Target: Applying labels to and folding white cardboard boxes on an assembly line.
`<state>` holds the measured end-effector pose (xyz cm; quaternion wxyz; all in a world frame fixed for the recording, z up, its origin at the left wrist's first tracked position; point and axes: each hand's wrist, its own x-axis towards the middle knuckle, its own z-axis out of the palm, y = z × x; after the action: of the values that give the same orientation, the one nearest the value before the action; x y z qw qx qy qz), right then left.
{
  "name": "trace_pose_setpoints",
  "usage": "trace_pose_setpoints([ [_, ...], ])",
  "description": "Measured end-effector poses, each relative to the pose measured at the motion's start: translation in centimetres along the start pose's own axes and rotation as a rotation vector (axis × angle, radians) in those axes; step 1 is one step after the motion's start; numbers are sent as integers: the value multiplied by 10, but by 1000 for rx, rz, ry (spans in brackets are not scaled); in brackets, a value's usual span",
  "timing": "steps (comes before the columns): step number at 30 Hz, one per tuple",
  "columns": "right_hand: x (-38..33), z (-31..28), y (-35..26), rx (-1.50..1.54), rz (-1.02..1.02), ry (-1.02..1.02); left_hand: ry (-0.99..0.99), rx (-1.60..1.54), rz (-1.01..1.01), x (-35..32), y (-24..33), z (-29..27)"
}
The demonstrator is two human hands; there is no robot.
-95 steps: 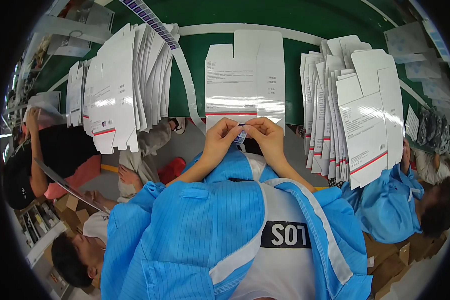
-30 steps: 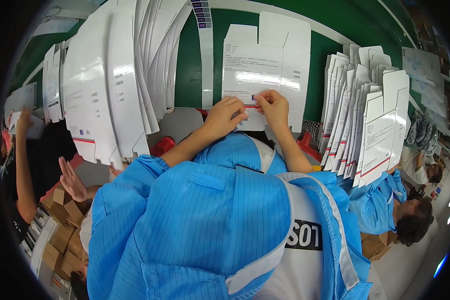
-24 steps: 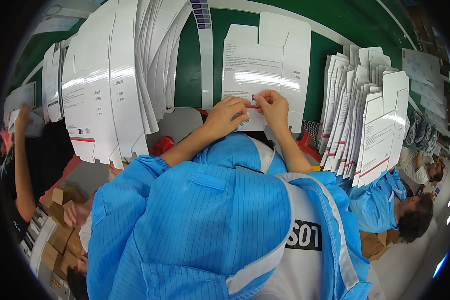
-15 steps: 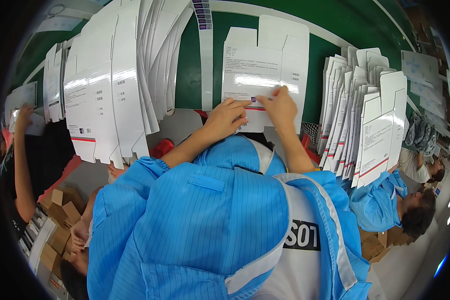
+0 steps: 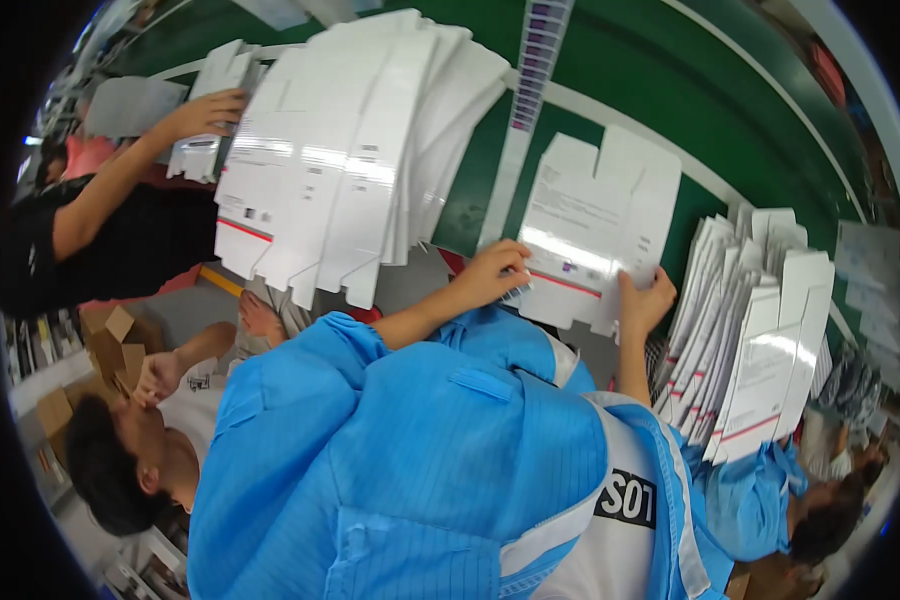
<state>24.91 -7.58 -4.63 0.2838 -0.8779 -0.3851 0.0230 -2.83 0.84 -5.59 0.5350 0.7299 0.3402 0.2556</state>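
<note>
A flat, unfolded white carton (image 5: 595, 215) with a red stripe lies on the green table in front of me, its lower edge reaching past the table's near edge. Near that stripe sits a small dark purple sticker (image 5: 569, 267). My left hand (image 5: 497, 272) is closed at the carton's lower left corner, fingers curled. At the lower right side my right hand (image 5: 646, 298) grips the carton, thumb on its face and fingers at its edge; the fingertips beneath are hidden. A strip of purple stickers (image 5: 538, 70) runs along the table just left of the carton.
A tall stack of flat white cartons (image 5: 320, 150) leans at the left, and another stack (image 5: 760, 330) stands at the right. A co-worker's hand (image 5: 205, 113) touches cartons at the far left. Other people sit on both sides.
My view has turned, so the scene sits lower and farther right. My hands have moved apart from the sticker, the left to the carton's left corner, the right to its right side.
</note>
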Motion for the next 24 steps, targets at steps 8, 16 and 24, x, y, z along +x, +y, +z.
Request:
trace_pose_setpoints([
  [8, 28, -10, 50, 662, 422, -357, 63, -211, 2, -6, -9, 2],
  [16, -1, -146, -29, 1011, -71, 75, 255, -534, -411, -26, -6, -7],
  [24, -9, -124, -238, 1383, -287, -239, 361, -317, 69, -34, -36, -11],
])
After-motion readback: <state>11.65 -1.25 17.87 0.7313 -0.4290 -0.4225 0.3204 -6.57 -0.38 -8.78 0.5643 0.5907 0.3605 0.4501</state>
